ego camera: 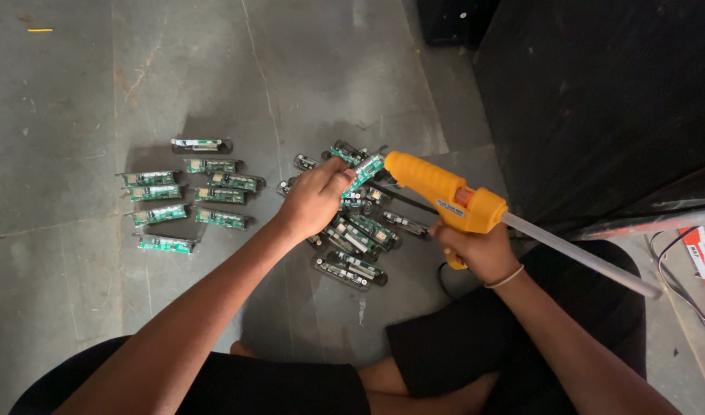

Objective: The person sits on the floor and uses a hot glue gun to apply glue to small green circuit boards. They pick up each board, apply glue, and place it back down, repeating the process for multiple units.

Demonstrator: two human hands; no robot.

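On a grey concrete floor [329, 69], the left hand [315, 198] pinches a small green circuit board [365, 170] steady at the nozzle of an orange plastic glue gun [445, 198], at three o'clock, gripped by the right hand [479, 250].

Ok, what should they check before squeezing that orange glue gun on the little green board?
1. Right hand grips the glue gun firmly: ok.
2. Glue stick loaded in the back: ok.
3. Left hand holds the green board up at the nozzle: ok.
4. Fingers clear of the hot tip: not ok, they sit very close.
5. Glue hot enough: cannot tell.
6. Finished boards laid apart from the pile: ok.
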